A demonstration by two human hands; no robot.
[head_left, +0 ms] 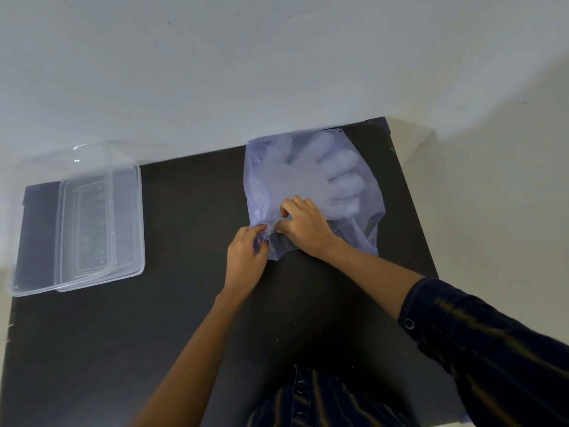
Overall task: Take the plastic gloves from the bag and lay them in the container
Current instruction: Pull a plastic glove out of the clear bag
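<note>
Fingers (261, 231) of the left hand (244, 260) pinched on the near edge of the bag (261, 186), bunching the thin film at its mouth. Right hand (304, 226) just beside it, touching the same gathered edge; its fingers curled and pressing on the film, thumb and forefinger closed on a fold. Both forearms reach forward from the near edge of the surface (184, 303); a dark striped sleeve (480, 340) covers the right arm up to mid-forearm, the left forearm is bare.

Bag lies flat toward the far right corner of the dark surface, pale bluish, translucent. Plastic gloves (326, 174) inside it, seen through the film, glove digits spread and pointing toward the right edge.

Container (129, 217), clear and rectangular, sits at the far left edge of the surface, well apart from the bag. Clear lid (86, 229) rests tilted across its left part. Pale wall (277, 72) beyond the far edge.
</note>
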